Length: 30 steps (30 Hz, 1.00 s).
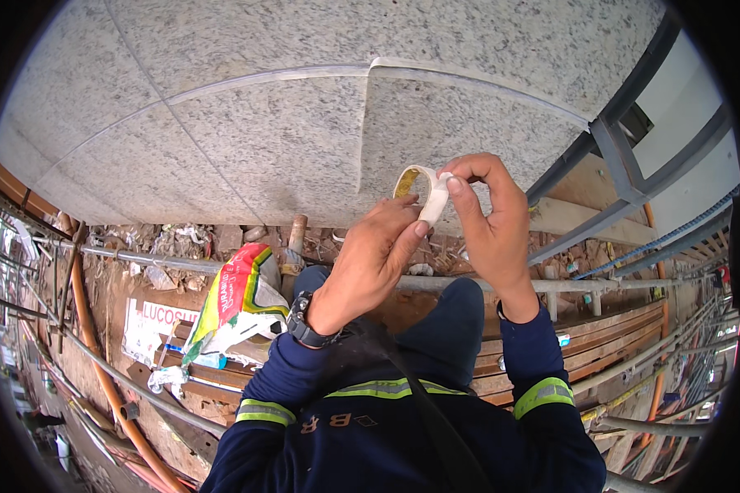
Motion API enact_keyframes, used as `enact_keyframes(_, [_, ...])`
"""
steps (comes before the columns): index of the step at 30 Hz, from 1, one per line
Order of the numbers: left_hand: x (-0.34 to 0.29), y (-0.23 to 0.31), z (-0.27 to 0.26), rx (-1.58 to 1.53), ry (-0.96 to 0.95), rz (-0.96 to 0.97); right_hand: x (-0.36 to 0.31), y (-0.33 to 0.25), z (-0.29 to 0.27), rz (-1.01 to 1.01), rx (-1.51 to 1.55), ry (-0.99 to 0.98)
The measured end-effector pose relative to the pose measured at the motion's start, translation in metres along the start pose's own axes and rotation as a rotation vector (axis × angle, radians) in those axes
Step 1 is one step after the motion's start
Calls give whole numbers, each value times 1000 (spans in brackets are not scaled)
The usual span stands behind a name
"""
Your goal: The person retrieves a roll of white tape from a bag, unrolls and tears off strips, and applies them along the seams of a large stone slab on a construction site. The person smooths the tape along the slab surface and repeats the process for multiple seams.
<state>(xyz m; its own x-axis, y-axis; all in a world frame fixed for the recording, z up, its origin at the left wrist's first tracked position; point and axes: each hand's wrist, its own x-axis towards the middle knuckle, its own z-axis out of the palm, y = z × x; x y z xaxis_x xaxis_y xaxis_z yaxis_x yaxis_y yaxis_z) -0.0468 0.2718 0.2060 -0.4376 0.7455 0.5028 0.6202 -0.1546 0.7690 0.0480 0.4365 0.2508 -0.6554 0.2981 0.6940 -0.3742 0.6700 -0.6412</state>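
A roll of white masking tape (437,201) with a yellowish inner core is held up between my hands, in front of a speckled grey stone wall panel (279,140). My left hand (374,255) is closed on the roll, fingers inside the ring and thumb on its outer face. With thumb and forefinger, my right hand (493,214) pinches the roll's upper edge, where a bit of tape stands up. Strips of pale tape (469,80) run along the panel joints, one bending down at the middle.
A red, yellow and white plastic sack (242,287) lies on the plank platform to my left. Metal scaffold tubes (164,260) cross in front of my legs, with rubble (197,242) below the wall. Grey steel framing (621,160) stands at the right.
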Motion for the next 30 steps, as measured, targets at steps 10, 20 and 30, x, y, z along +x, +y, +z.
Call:
enact_keyframes(10, [-4, -6, -3, 23, -77, 3, 5, 2, -6, 102, 9, 63])
enact_keyframes(20, [-15, -15, -8, -52, -130, 97, 6, 29, -20, 227, 138, 103])
enact_keyframes(30, [-18, -23, -5, -411, 103, -225, 0, 26, -22, 335, 454, -34])
